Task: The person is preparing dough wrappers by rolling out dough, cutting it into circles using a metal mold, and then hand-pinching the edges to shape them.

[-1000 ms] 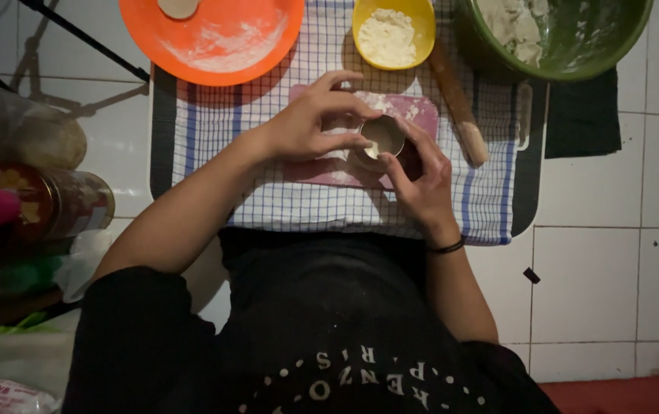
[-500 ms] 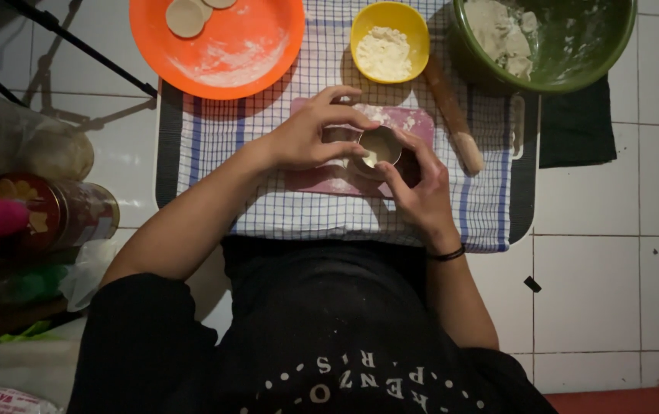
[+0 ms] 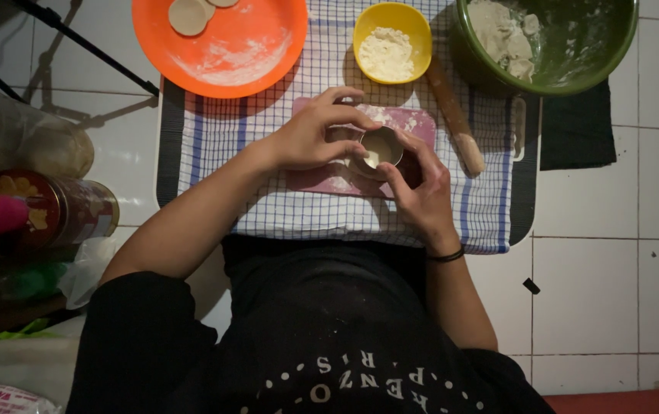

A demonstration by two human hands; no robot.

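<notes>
A small round metal cutter [image 3: 380, 147] with pale dough inside it sits on a pink board [image 3: 414, 121] dusted with flour. My left hand [image 3: 310, 136] curls over the cutter's left side, fingers touching its rim. On the cutter's right and near side, my right hand [image 3: 420, 192] grips it with thumb and fingers. The board lies on a blue-checked white cloth [image 3: 253, 138]. Much of the dough sheet on the board is hidden by my hands.
An orange plate [image 3: 230, 54] with cut dough rounds [image 3: 189, 15] is at the far left. A yellow bowl of flour [image 3: 391, 46], a wooden rolling pin [image 3: 456, 115] and a green bowl with dough [image 3: 567, 46] lie beyond. Jars and tins [image 3: 53, 211] stand at the left.
The view has tilted down a little, so the plate and bowls sit lower in the frame. Both hands stay on the cutter, with only slight finger shifts.
</notes>
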